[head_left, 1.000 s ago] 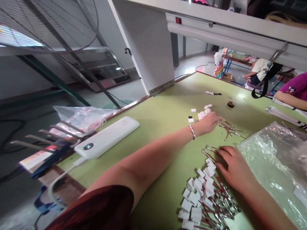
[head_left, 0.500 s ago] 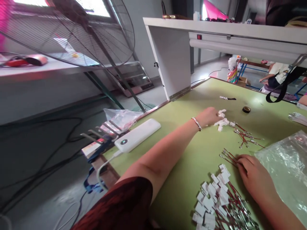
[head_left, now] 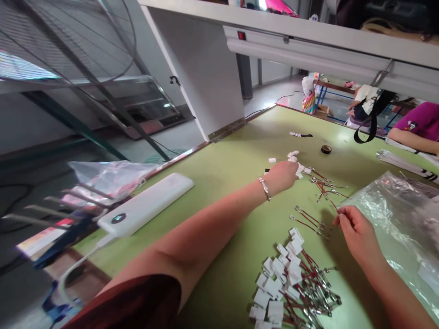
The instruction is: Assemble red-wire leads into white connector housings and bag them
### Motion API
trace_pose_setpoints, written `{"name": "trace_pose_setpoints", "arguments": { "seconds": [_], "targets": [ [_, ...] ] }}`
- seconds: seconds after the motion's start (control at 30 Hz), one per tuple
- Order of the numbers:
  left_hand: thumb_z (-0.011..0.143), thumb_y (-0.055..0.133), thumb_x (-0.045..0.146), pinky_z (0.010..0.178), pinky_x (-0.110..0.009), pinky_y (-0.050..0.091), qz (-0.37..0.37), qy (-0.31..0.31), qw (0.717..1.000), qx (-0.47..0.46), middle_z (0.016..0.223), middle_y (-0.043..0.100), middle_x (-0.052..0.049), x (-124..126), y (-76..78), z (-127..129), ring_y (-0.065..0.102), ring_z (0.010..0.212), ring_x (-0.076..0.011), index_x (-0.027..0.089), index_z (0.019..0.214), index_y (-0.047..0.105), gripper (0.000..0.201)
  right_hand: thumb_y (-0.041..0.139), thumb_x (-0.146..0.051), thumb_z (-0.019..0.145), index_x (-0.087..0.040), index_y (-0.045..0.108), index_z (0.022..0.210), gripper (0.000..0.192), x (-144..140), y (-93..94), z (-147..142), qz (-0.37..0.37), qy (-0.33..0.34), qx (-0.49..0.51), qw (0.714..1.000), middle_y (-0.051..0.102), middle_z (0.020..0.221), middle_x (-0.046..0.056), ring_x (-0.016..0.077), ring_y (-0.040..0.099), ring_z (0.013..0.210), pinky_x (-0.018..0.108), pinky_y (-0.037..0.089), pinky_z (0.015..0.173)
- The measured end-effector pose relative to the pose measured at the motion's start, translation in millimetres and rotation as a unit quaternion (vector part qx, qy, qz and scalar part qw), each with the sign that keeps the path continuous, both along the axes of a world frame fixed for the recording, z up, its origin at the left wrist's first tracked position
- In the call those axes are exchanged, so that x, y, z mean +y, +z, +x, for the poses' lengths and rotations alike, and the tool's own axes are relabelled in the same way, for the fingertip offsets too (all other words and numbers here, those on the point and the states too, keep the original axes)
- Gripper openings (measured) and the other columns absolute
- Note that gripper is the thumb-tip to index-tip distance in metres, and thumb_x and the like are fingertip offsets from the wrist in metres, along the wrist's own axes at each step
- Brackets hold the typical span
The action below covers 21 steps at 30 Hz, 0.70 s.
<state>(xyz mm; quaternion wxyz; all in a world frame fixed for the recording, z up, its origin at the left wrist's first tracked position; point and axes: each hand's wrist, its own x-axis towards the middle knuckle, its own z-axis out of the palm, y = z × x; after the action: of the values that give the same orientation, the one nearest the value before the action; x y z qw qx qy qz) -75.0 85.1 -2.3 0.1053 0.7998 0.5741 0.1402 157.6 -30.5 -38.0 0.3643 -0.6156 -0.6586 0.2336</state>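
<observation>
Red wire (head_left: pixel 332 203) is pinched near one end between the thumb and finger of the right hand (head_left: pixel 358 233). It slants up over the green table (head_left: pixel 229 157) toward a little heap of loose wires (head_left: pixel 324 185) with shiny metal tips. The left hand (head_left: pixel 281 176), with a bracelet (head_left: pixel 264 188) on its wrist, reaches far out to some small white blocks (head_left: pixel 293 156). Its fingertips are hidden, so I cannot tell if they are pinching a block.

Between the heap and the big bunch (head_left: pixel 270 287) lie a few thin wires (head_left: pixel 309 216), side by side. The big bunch is close to the person, with white blocks on one side and metal tips on the other. Just beside the right hand is a clear plastic bag (head_left: pixel 379 212). A black roll of tape (head_left: pixel 326 149) lies farther back.
</observation>
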Motion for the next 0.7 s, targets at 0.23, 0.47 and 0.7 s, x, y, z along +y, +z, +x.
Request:
{"name": "trace_pose_setpoints", "arguments": {
  "seconds": [0.23, 0.47, 0.7],
  "targets": [
    [0.075, 0.068, 0.028, 0.061, -0.025, 0.045, -0.268, -0.14, 0.865, -0.4, 0.074, 0.063, -0.002, -19.9, -1.7, 23.3, 0.052, 0.061, -0.0096, 0.012, 0.099, 0.068, 0.028, 0.052, -0.051, 0.083, -0.019, 0.064, 0.083, 0.034, -0.5, 9.6, 1.2, -0.016, -0.003, 0.053, 0.998, 0.051, 0.055, -0.002, 0.0147, 0.049, 0.056, 0.027, 0.04, 0.057],
    [0.073, 0.071, 0.032, 0.057, -0.023, 0.04, -0.31, -0.184, 0.826, -0.433, 0.076, 0.061, -0.001, -27.0, -19.5, 33.2, 0.049, 0.062, -0.0086, 0.016, 0.099, 0.07, 0.031, 0.048, -0.05, 0.084, -0.02, 0.06, 0.071, 0.035, -5.0, 17.1, -0.3, -0.064, 0.015, 0.044, 0.997, 0.051, 0.049, -0.003, 0.0134, 0.045, 0.051, 0.026, 0.036, 0.056],
    [0.075, 0.069, 0.034, 0.06, -0.023, 0.04, -0.289, -0.245, 0.841, -0.387, 0.082, 0.064, -0.002, -22.6, -17.0, 27.1, 0.047, 0.064, -0.0086, 0.016, 0.1, 0.07, 0.031, 0.047, -0.052, 0.084, -0.019, 0.06, 0.073, 0.037, -3.3, 17.4, 1.8, -0.12, 0.03, 0.036, 0.992, 0.045, 0.046, -0.005, 0.0117, 0.039, 0.048, 0.026, 0.031, 0.053]
  ]
}}
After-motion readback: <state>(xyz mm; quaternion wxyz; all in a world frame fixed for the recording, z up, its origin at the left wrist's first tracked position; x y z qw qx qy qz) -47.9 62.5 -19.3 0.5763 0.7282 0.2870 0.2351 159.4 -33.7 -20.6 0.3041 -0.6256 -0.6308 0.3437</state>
